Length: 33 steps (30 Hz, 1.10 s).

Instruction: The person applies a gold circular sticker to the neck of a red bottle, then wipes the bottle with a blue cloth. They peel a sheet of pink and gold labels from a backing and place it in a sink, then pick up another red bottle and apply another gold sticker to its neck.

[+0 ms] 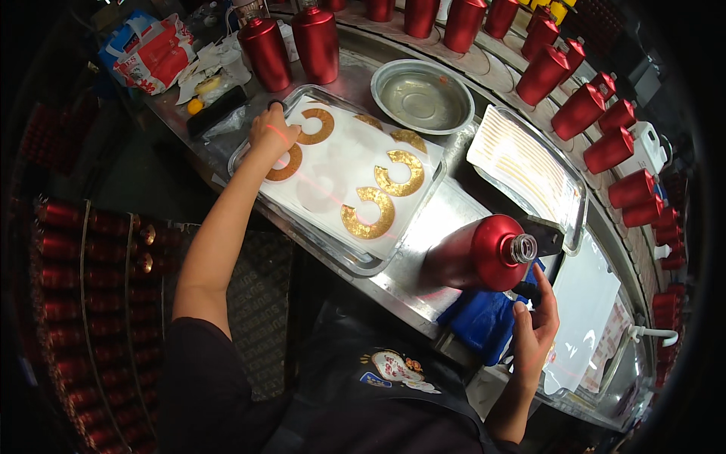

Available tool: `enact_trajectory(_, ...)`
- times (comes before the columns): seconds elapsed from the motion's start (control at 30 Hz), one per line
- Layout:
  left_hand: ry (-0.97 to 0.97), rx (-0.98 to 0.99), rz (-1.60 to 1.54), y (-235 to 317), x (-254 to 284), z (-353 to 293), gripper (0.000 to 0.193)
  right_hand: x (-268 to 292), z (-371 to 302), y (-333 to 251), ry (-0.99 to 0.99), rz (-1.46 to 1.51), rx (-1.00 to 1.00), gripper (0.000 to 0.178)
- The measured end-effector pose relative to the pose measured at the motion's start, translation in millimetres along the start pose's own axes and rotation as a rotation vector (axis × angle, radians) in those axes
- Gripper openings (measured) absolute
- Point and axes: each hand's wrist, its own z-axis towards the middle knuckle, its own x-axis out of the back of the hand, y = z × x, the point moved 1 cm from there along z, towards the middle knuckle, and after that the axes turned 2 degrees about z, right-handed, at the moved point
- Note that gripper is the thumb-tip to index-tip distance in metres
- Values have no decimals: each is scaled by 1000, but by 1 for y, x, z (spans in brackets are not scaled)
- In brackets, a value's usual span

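My left hand [273,135] is over the far left part of a metal tray [361,266], its thumb and forefinger apart beside a gold C-shaped piece [327,125]. Something black covers one fingertip. White sheets [325,170] in the tray carry several such pieces, two of them brighter gold [368,214]. My wrist partly covers another gold piece [285,168]. My right hand [535,329] has its fingers apart, close behind a red metallic bottle [484,253] tilted with its clear neck toward me. A black cover shows near its fingers; whether they touch the bottle I cannot tell.
A metal basin [422,97] of liquid stands beyond the tray. Two red bottles [316,45] stand at the far left, near a black phone-like slab [217,111]. Another tray with a striped sheet [522,163], a blue cloth [484,321] and a curved line of red bottles [541,76] are rightward.
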Motion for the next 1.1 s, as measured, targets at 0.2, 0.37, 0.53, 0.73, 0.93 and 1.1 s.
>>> enact_trajectory(0.2,133,84,-35,-6,-3,16,41,-3,3,-2,-26,48,-79,58)
enact_trajectory(0.37,244,6,-98,-1,2,10,34,-5,-11,-17,-24,96,-47,57)
enact_trajectory(0.53,225,-164,-301,28,36,-19,28,-17,-33,-49,-220,179,-147,52)
enact_trajectory(0.73,-60,-267,-810,79,97,-106,31,-115,-24,-42,-390,545,-179,37)
enact_trajectory(0.93,-454,-392,-1236,99,132,-218,47,-146,-27,-32,-407,1091,-527,39)
enact_trajectory(1.1,-473,-314,-1370,107,126,-266,51,-113,-43,-45,-194,903,-368,32)
